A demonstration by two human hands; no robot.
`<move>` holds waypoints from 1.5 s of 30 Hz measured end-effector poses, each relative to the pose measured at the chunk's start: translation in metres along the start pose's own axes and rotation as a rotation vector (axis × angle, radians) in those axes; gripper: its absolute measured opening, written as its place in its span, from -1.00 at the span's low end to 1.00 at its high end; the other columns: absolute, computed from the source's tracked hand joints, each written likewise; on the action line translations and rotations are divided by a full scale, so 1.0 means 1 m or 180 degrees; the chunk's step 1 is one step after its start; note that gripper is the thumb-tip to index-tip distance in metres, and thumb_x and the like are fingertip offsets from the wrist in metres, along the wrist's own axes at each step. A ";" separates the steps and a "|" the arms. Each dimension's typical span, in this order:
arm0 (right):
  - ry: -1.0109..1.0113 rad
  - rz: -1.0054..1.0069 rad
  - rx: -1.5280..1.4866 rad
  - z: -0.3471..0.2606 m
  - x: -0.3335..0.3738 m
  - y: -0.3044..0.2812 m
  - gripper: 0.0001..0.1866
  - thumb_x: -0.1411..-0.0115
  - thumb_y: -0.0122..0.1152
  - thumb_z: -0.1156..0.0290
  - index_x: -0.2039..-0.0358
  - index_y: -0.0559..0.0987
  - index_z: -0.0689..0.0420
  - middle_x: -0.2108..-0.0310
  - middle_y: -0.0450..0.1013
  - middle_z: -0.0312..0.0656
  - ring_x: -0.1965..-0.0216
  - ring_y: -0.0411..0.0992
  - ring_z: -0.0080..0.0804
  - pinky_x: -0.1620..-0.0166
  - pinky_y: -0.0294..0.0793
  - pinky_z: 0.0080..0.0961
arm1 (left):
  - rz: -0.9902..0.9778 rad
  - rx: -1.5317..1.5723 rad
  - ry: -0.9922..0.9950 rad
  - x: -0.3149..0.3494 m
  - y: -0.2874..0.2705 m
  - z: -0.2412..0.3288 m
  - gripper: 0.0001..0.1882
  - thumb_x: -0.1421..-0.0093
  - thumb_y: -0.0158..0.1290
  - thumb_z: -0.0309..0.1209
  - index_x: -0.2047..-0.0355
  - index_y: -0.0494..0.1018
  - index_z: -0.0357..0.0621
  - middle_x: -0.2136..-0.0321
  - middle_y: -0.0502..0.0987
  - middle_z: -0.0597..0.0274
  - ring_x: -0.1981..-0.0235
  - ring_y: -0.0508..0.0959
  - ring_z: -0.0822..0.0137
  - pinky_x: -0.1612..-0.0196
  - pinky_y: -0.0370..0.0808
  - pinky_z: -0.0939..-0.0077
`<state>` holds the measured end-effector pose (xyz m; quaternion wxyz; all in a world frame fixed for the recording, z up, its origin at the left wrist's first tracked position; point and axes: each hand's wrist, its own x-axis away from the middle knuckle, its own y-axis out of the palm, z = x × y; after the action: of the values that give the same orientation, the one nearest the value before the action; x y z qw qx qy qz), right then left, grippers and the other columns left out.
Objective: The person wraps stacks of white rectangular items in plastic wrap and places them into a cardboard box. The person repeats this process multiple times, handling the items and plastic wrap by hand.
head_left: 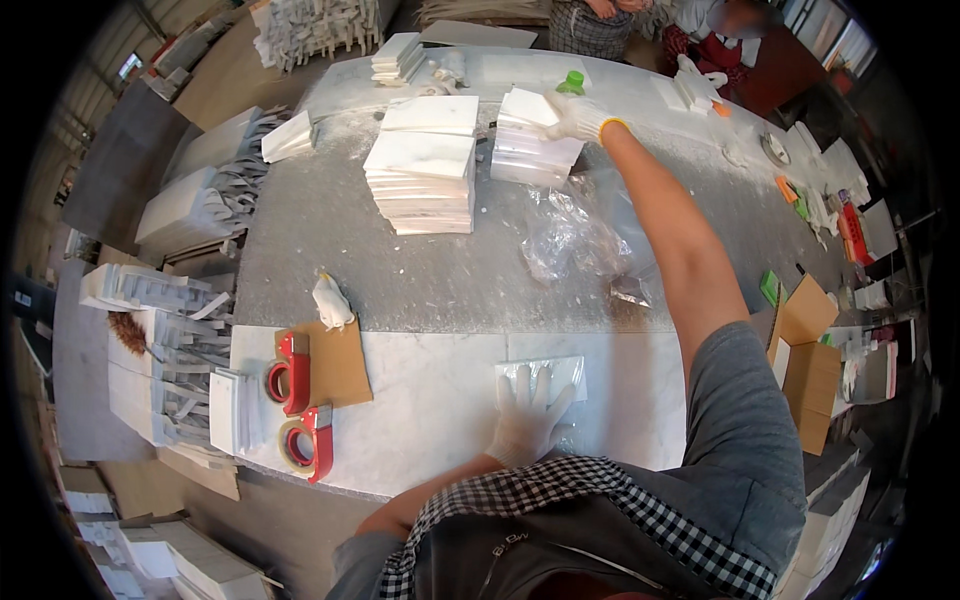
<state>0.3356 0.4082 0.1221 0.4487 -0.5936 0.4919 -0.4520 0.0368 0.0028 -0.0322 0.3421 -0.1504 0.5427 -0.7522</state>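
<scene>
My left hand [527, 420], in a white glove, lies flat with its fingers spread. It rests on a white slab [562, 372] in clear plastic wrap at the table's near edge. Stretched far forward, my right hand [577, 119] wears a white glove with a yellow cuff. Its fingers close on the right end of the top white tile [526, 106] of a stack, and the fingertips are partly hidden. Just left of it stands a taller stack of white tiles [420, 185]. Crumpled clear plastic film [572, 235] lies between my hands.
Two red tape dispensers [318, 445] and a cardboard piece [338, 365] lie on the near left. A white bottle [332, 302] lies behind them. A green-capped bottle [571, 84] stands beyond my right hand. An open carton [808, 350] is at right. Another person [715, 50] sits far right.
</scene>
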 end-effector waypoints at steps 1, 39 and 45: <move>-0.0149 0.0060 -0.0136 0.006 -0.003 0.001 0.00 -0.02 0.44 -0.11 -0.41 0.29 0.05 -0.26 0.40 0.18 -0.23 0.41 0.11 -0.26 0.39 -0.18 | 0.0059 0.0032 0.0025 0.000 0.003 -0.001 -0.22 -0.09 0.28 0.08 -0.30 0.38 0.17 -0.27 0.34 -0.21 -0.27 0.28 -0.38 -0.24 0.09 -0.61; -0.1139 -0.0265 -0.0643 -0.121 0.359 0.151 -0.05 0.12 0.45 0.10 -0.32 0.40 0.15 -0.23 0.38 0.05 -0.23 0.35 0.06 -0.29 0.35 -0.13 | -0.0060 0.0539 -0.0162 0.054 -0.026 0.000 -0.52 -0.18 0.23 -0.12 0.05 0.43 -0.19 0.20 0.52 -0.11 0.12 0.50 -0.12 0.03 0.44 0.03; -0.1485 -0.0121 -0.0583 -0.115 0.359 0.162 -0.06 0.13 0.47 0.16 -0.31 0.41 0.14 -0.19 0.40 0.05 -0.18 0.40 0.03 -0.23 0.41 -0.16 | 0.0067 0.0821 -0.2116 0.041 -0.036 -0.003 -0.50 -0.19 0.27 -0.15 0.05 0.39 -0.28 0.23 0.59 -0.14 0.19 0.62 -0.12 0.14 0.53 0.05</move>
<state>0.2324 0.0239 0.0197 0.4858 -0.7293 0.4027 -0.2646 -0.0072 -0.0163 -0.0062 0.5238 -0.3370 0.3039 -0.7209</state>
